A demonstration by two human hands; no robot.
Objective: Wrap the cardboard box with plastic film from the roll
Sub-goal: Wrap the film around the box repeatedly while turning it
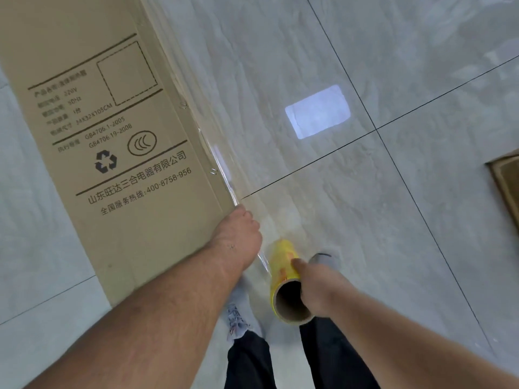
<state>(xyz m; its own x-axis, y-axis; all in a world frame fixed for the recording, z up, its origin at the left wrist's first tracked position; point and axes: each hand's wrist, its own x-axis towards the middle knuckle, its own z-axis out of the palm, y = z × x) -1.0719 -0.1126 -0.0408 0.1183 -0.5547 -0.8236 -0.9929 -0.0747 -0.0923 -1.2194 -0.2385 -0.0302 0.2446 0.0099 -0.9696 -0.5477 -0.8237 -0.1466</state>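
A tall brown cardboard box point(112, 130) with black printed text stands at the left of the head view. My left hand point(238, 234) grips its near right corner, fingers hidden behind the edge. My right hand point(314, 287) holds the yellow film roll point(283, 273), whose open cardboard core faces me. A clear sheet of plastic film point(252, 108) stretches from the roll away along the box's right side, over the floor.
Glossy grey floor tiles point(421, 220) with dark grout lines lie all around, with a bright window reflection point(317, 112) on one. Another piece of cardboard point(505, 178) shows at the right edge. My feet in grey shoes point(238, 318) stand below the roll.
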